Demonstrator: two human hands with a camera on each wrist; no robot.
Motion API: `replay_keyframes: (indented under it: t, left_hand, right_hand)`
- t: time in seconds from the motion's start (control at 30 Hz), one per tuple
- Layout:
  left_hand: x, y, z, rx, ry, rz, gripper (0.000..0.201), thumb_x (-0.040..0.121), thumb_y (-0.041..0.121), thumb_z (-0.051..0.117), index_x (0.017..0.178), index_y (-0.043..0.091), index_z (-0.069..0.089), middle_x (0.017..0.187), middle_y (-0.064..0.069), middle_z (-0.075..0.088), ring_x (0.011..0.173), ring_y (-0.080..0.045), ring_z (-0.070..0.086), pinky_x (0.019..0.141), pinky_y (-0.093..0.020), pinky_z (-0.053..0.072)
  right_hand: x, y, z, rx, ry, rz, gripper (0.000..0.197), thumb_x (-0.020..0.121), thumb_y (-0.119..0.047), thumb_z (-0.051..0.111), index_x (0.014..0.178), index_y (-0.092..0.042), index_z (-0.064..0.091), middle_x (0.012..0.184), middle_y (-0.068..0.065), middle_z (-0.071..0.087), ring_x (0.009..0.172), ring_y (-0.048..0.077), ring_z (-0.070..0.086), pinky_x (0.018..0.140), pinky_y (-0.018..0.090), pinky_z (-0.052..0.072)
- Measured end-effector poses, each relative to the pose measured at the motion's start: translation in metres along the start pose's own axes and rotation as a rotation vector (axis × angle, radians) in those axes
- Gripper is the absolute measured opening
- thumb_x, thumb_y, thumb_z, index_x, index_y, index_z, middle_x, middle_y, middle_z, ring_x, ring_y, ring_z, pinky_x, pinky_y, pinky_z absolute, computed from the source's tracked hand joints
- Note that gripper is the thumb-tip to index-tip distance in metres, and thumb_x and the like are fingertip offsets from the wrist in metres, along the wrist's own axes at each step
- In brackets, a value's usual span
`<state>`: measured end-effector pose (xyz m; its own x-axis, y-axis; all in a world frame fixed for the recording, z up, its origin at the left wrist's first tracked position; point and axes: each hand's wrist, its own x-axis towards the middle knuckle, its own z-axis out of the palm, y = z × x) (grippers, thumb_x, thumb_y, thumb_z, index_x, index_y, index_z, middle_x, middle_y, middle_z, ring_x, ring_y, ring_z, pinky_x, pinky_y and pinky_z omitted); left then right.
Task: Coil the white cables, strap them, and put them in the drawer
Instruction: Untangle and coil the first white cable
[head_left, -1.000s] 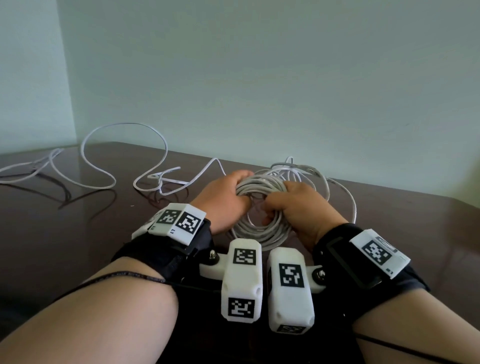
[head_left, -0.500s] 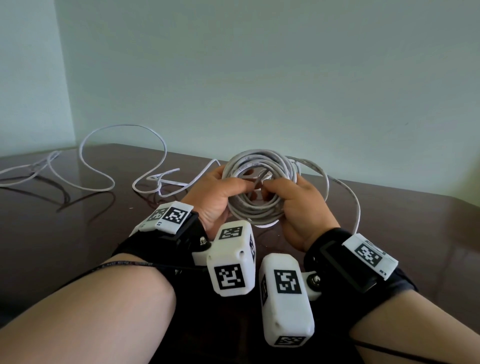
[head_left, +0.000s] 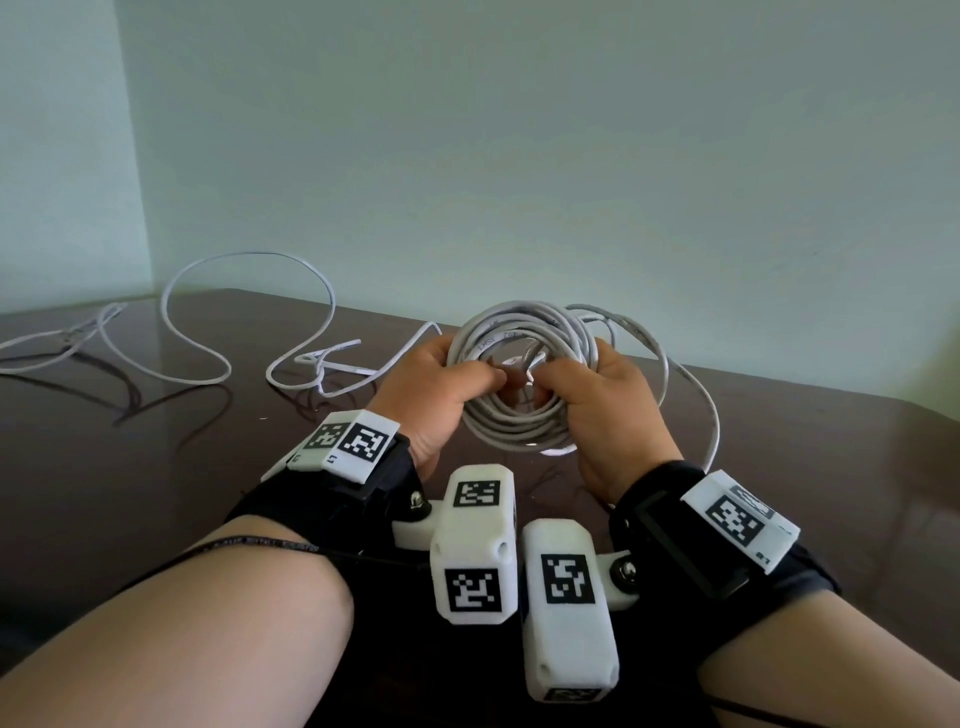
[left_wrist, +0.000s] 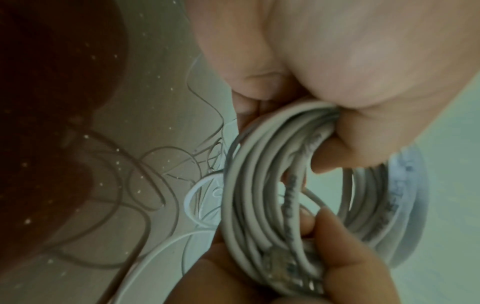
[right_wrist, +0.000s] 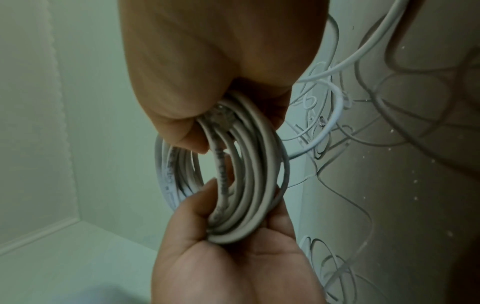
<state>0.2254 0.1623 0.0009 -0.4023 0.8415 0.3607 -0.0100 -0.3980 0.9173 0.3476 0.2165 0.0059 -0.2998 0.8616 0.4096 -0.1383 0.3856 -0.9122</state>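
A coil of white cable (head_left: 511, 325) stands upright above the dark table, held between both hands. My left hand (head_left: 467, 366) grips its left side, thumb in front and fingers through the ring. My right hand (head_left: 569, 374) grips its right side the same way. In the left wrist view the left hand (left_wrist: 330, 127) pinches the coil (left_wrist: 249, 185) from above, and the right hand (left_wrist: 337, 259) holds the strands below. In the right wrist view the right hand (right_wrist: 207, 115) presses a clear plug (right_wrist: 221, 114) against the coil (right_wrist: 249, 174). No strap or drawer is in view.
A loose white cable (head_left: 208, 364) loops over the brown table (head_left: 104, 493) at the left, with more strands (head_left: 67, 338) at the far left edge. One slack loop (head_left: 711, 415) hangs off the coil's right side. A pale wall stands close behind.
Both hands lifted the coil from low near the table and tipped it upright, facing me. The thumbs moved to the front of the ring. The loose cable stayed put.
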Motion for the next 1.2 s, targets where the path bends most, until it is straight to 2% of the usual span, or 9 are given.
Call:
replay_keyframes:
  t: [0.13, 0.27, 0.33, 0.5, 0.67, 0.77, 0.93, 1.1, 1.2]
  left_hand:
    - [0.002, -0.002, 0.002, -0.194, -0.001, -0.055, 0.016, 0.08, -0.01, 0.059, 0.094, -0.007, 0.067, 0.093, -0.022, 0.069, 0.084, -0.03, 0.066, 0.075, -0.033, 0.056]
    - [0.004, -0.001, -0.003, -0.299, -0.005, -0.056, 0.015, 0.072, -0.004, 0.065, 0.068, 0.008, 0.073, 0.075, -0.013, 0.071, 0.069, -0.021, 0.07, 0.065, -0.029, 0.057]
    - [0.003, 0.0, -0.006, -0.321, -0.063, -0.062, 0.016, 0.059, 0.002, 0.067, 0.074, 0.004, 0.073, 0.076, -0.017, 0.071, 0.069, -0.024, 0.071, 0.063, -0.032, 0.059]
    - [-0.001, 0.003, -0.007, -0.327, -0.152, -0.06, 0.019, 0.075, -0.012, 0.052, 0.082, -0.002, 0.067, 0.071, -0.017, 0.071, 0.063, -0.026, 0.07, 0.054, -0.029, 0.055]
    - [0.002, 0.001, -0.012, 0.058, -0.081, -0.02, 0.013, 0.07, 0.0, 0.065, 0.073, 0.012, 0.07, 0.065, -0.007, 0.07, 0.06, -0.018, 0.065, 0.065, -0.03, 0.05]
    - [0.002, 0.001, -0.012, 0.24, -0.059, 0.023, 0.022, 0.08, -0.004, 0.055, 0.068, 0.013, 0.063, 0.051, 0.001, 0.06, 0.051, -0.014, 0.055, 0.06, -0.027, 0.045]
    - [0.001, 0.003, -0.012, 0.443, -0.191, 0.005, 0.033, 0.076, -0.002, 0.056, 0.082, 0.029, 0.066, 0.057, 0.006, 0.063, 0.053, -0.012, 0.055, 0.058, -0.025, 0.045]
    - [-0.001, 0.001, -0.006, 0.382, -0.221, 0.046, 0.033, 0.07, 0.008, 0.063, 0.091, 0.034, 0.064, 0.077, 0.003, 0.069, 0.069, -0.015, 0.062, 0.074, -0.033, 0.052]
    - [0.001, 0.0, -0.002, 0.184, -0.135, 0.094, 0.028, 0.064, 0.01, 0.069, 0.087, 0.026, 0.066, 0.069, 0.009, 0.069, 0.063, -0.008, 0.062, 0.065, -0.024, 0.051]
  right_hand:
    - [-0.004, -0.001, -0.002, 0.058, -0.137, 0.048, 0.017, 0.068, -0.007, 0.067, 0.084, 0.001, 0.066, 0.072, 0.014, 0.068, 0.068, 0.026, 0.065, 0.067, 0.036, 0.053]
    - [-0.004, -0.002, -0.004, 0.03, -0.268, 0.198, 0.036, 0.059, -0.013, 0.072, 0.09, 0.005, 0.07, 0.097, 0.03, 0.068, 0.093, 0.047, 0.065, 0.09, 0.056, 0.051]
    - [-0.005, -0.002, -0.002, 0.007, -0.313, 0.226, 0.037, 0.054, -0.015, 0.072, 0.086, 0.002, 0.071, 0.099, 0.03, 0.068, 0.097, 0.053, 0.061, 0.092, 0.062, 0.046]
    - [-0.008, -0.007, -0.009, -0.078, -0.374, 0.277, 0.027, 0.057, -0.014, 0.068, 0.082, -0.004, 0.07, 0.08, 0.013, 0.065, 0.07, 0.027, 0.053, 0.05, 0.03, 0.032]
    - [-0.006, -0.002, -0.004, -0.249, -0.236, 0.238, 0.033, 0.044, -0.022, 0.068, 0.069, -0.002, 0.069, 0.066, 0.014, 0.064, 0.06, 0.03, 0.057, 0.048, 0.037, 0.046]
    - [-0.004, -0.001, -0.006, -0.314, -0.203, 0.154, 0.024, 0.052, -0.019, 0.065, 0.068, -0.001, 0.066, 0.066, 0.017, 0.068, 0.066, 0.033, 0.066, 0.072, 0.051, 0.055]
    - [-0.008, -0.004, -0.008, -0.345, -0.257, 0.113, 0.014, 0.062, -0.014, 0.074, 0.075, -0.01, 0.071, 0.067, 0.006, 0.071, 0.065, 0.019, 0.069, 0.068, 0.035, 0.056]
    - [-0.008, -0.01, -0.008, -0.385, -0.258, 0.093, 0.006, 0.074, -0.003, 0.062, 0.076, -0.005, 0.068, 0.058, 0.001, 0.062, 0.054, 0.013, 0.058, 0.057, 0.027, 0.048]
    - [-0.005, -0.007, -0.005, -0.345, -0.117, 0.032, 0.007, 0.076, -0.007, 0.061, 0.069, -0.007, 0.064, 0.055, 0.002, 0.057, 0.054, 0.017, 0.053, 0.056, 0.03, 0.044]
